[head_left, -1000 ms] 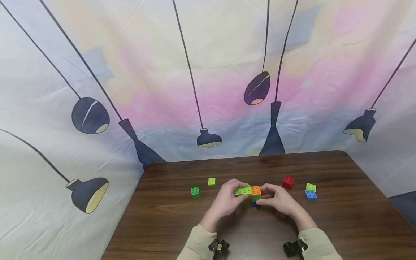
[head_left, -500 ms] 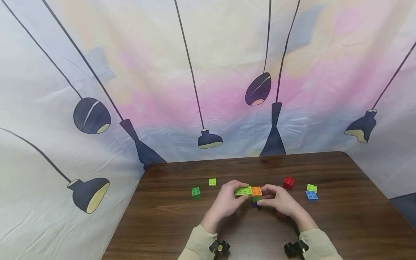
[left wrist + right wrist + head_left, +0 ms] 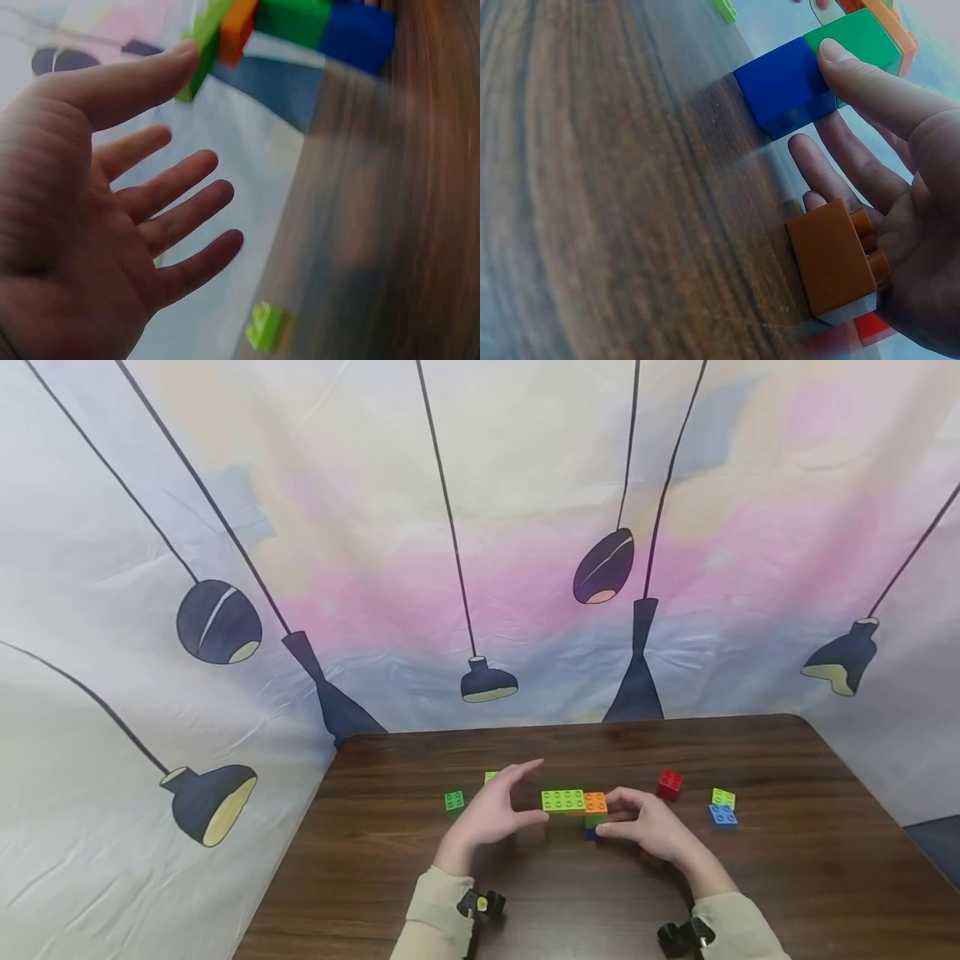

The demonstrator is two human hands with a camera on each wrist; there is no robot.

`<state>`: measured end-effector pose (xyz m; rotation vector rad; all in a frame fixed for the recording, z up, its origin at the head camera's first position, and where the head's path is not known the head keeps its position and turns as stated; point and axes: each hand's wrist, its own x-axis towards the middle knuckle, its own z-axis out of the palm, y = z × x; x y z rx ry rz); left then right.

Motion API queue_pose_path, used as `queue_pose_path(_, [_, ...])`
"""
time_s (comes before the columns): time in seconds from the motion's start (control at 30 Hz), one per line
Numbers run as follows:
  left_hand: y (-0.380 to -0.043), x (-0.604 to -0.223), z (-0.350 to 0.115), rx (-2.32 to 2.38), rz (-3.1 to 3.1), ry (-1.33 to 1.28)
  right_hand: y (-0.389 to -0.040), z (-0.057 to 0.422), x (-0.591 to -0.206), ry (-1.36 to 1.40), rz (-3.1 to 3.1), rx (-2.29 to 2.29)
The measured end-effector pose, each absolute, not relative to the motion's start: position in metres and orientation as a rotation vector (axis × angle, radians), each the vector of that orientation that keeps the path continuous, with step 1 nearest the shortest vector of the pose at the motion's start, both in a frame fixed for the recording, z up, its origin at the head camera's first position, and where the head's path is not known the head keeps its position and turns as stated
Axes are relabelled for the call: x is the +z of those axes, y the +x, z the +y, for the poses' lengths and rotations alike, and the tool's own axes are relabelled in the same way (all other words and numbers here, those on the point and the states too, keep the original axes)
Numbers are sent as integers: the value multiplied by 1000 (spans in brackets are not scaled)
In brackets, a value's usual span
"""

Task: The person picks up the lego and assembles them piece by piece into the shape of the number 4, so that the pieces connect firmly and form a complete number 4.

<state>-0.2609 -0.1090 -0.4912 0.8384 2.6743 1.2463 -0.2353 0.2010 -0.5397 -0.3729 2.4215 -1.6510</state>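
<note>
A stack of toy building bricks stands on the table: blue brick [image 3: 787,82] at the bottom, green brick [image 3: 855,49] on it, orange brick [image 3: 596,802] above. A long lime brick [image 3: 562,800] sits on the orange one and juts out to the left. My right hand [image 3: 651,827] pinches the stack, its thumb against the green and blue bricks and some fingers behind. My left hand [image 3: 491,810] is just left of the lime brick, fingers spread and apart from it in the head view; its palm is bare in the left wrist view.
A brown brick [image 3: 829,259] lies below my right hand. Green brick [image 3: 454,802] and a partly hidden small lime brick [image 3: 491,776] are at left. Red brick [image 3: 670,785], another lime brick [image 3: 723,797] and light blue brick [image 3: 723,815] lie at right. A printed cloth [image 3: 555,568] hangs behind the table.
My left hand has let go of the long lime brick and moved left, its fingers spreading. My right hand keeps its hold on the stack. The head view has shifted slightly.
</note>
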Motion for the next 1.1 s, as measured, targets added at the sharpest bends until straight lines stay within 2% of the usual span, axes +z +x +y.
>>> queue_pose_path(0.3, [-276,-520,-118,1321,2938,405,-234,201,-542,-395,2408,-1675])
queue_pose_path(0.57, [-279,-533,-114,1375,3006,226,-233,201,-539,-402,2364,-1710])
queue_pose_path(1.1, [-276,-533,-110,1293,3023,209,-232,200,-538,-383,2378,-1701])
